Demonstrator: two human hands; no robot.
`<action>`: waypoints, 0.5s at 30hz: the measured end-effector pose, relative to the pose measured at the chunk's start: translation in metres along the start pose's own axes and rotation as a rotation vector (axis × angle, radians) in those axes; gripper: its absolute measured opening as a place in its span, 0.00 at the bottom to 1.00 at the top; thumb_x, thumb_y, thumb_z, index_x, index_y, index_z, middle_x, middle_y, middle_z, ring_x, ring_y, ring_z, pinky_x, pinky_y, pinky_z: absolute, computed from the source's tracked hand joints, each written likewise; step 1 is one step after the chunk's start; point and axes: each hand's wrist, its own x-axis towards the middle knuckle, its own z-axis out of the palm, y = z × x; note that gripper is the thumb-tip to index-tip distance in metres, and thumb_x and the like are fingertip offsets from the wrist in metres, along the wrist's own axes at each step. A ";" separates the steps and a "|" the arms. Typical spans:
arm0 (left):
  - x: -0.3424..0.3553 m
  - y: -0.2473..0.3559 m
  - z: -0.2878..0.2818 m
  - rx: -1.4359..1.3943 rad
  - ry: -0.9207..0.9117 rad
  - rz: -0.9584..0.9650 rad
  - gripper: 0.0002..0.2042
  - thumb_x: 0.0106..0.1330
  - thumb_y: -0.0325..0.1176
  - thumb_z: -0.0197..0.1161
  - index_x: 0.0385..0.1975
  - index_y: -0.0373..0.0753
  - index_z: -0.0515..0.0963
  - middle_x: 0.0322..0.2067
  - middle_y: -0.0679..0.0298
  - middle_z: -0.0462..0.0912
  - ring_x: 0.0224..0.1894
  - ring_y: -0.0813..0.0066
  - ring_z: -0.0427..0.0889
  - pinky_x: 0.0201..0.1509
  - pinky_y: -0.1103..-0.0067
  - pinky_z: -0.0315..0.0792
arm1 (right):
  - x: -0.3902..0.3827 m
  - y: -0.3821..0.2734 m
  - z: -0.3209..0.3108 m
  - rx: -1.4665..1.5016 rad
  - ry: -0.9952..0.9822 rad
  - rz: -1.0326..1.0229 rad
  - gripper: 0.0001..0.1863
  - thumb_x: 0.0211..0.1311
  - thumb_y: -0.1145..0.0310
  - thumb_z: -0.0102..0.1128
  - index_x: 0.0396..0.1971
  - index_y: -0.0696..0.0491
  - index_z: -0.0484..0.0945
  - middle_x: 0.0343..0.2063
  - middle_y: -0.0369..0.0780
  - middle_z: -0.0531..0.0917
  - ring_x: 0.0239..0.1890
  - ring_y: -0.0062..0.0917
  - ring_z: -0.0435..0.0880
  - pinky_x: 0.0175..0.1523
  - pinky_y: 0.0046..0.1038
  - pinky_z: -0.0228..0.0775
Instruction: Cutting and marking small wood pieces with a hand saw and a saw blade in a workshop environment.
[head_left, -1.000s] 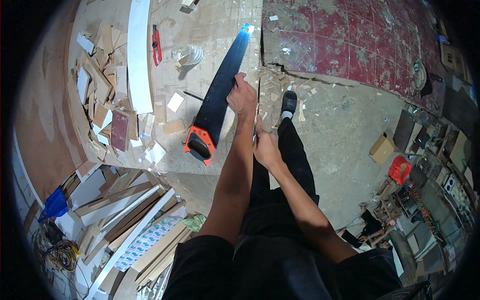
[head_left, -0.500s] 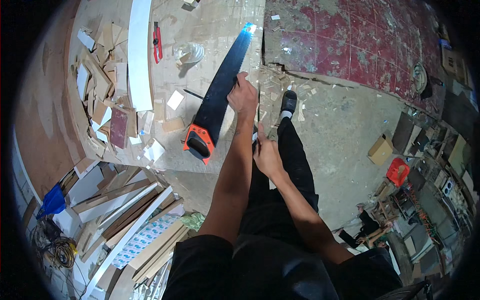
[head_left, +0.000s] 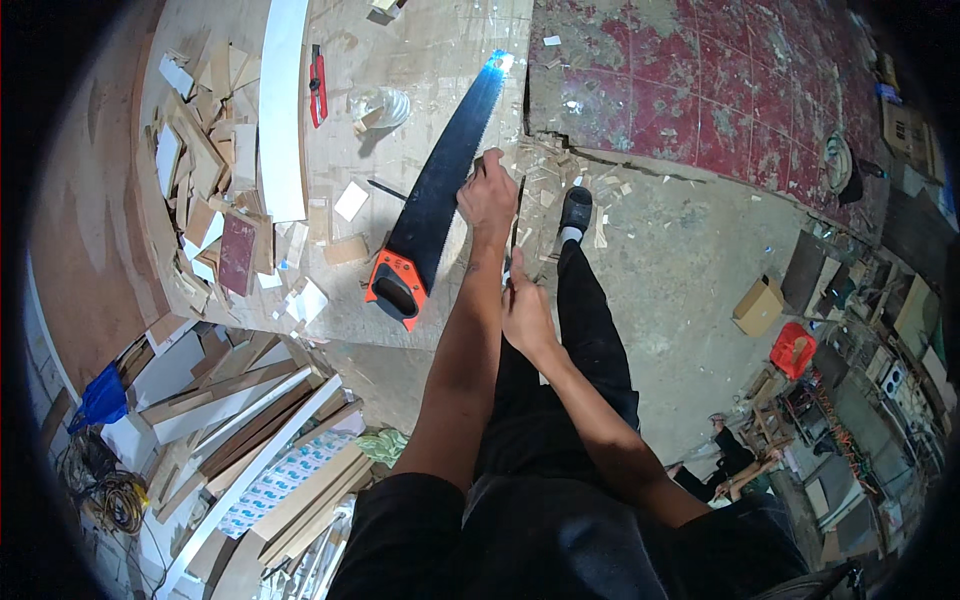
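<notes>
- Two hands are busy by the near right corner of the table, so the work looks begun and not yet done. I cannot tell how much is left, since the spot under the hands is hidden.
- Nearest the body is the right hand, just past that corner. Its fingers are wrapped around a thin dark tool.
- The thin dark tool sits along the table's right edge and points away from the body. It looks long, straight and very narrow, maybe a blade seen edge-on. The hand hides its back end.
- A bit farther off is the left hand, apart from the right one, at the right edge. Its fingers are bent. I cannot tell if they grip anything.
- Just left of it lies a big saw, with its orange handle by the near edge.
- Farther off, toward the table's far edge, lies a red cutter.
</notes>
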 end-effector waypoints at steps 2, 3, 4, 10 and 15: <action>-0.004 0.000 0.002 -0.004 -0.017 0.001 0.08 0.65 0.26 0.54 0.42 0.45 0.75 0.19 0.54 0.81 0.20 0.52 0.81 0.23 0.61 0.72 | 0.007 -0.001 0.005 0.060 0.057 0.126 0.30 0.60 0.79 0.51 0.63 0.72 0.61 0.24 0.60 0.80 0.29 0.54 0.82 0.34 0.48 0.71; -0.008 -0.001 0.001 0.000 -0.001 -0.043 0.08 0.65 0.26 0.54 0.42 0.44 0.75 0.19 0.54 0.81 0.20 0.52 0.81 0.23 0.61 0.72 | 0.010 0.004 0.007 0.061 0.062 0.125 0.30 0.60 0.79 0.51 0.63 0.72 0.61 0.24 0.60 0.80 0.29 0.54 0.82 0.34 0.48 0.71; -0.010 -0.002 0.000 0.005 0.017 -0.089 0.08 0.66 0.26 0.53 0.42 0.44 0.75 0.19 0.53 0.80 0.20 0.52 0.81 0.24 0.60 0.72 | 0.014 0.006 0.007 0.065 0.109 0.172 0.27 0.62 0.77 0.50 0.61 0.71 0.64 0.25 0.60 0.80 0.30 0.55 0.83 0.35 0.48 0.72; -0.008 0.000 -0.007 -0.075 -0.044 -0.138 0.07 0.64 0.26 0.56 0.40 0.44 0.77 0.23 0.54 0.82 0.25 0.51 0.82 0.27 0.61 0.75 | 0.033 0.029 0.008 0.074 0.191 -0.022 0.13 0.69 0.73 0.46 0.41 0.63 0.79 0.28 0.58 0.81 0.34 0.52 0.84 0.38 0.41 0.74; -0.032 -0.007 -0.035 -0.120 -0.062 0.004 0.05 0.65 0.29 0.59 0.37 0.43 0.80 0.27 0.58 0.81 0.30 0.55 0.83 0.31 0.65 0.76 | 0.027 0.034 -0.003 0.055 0.086 0.105 0.11 0.69 0.74 0.46 0.40 0.62 0.78 0.30 0.58 0.82 0.36 0.53 0.83 0.41 0.44 0.74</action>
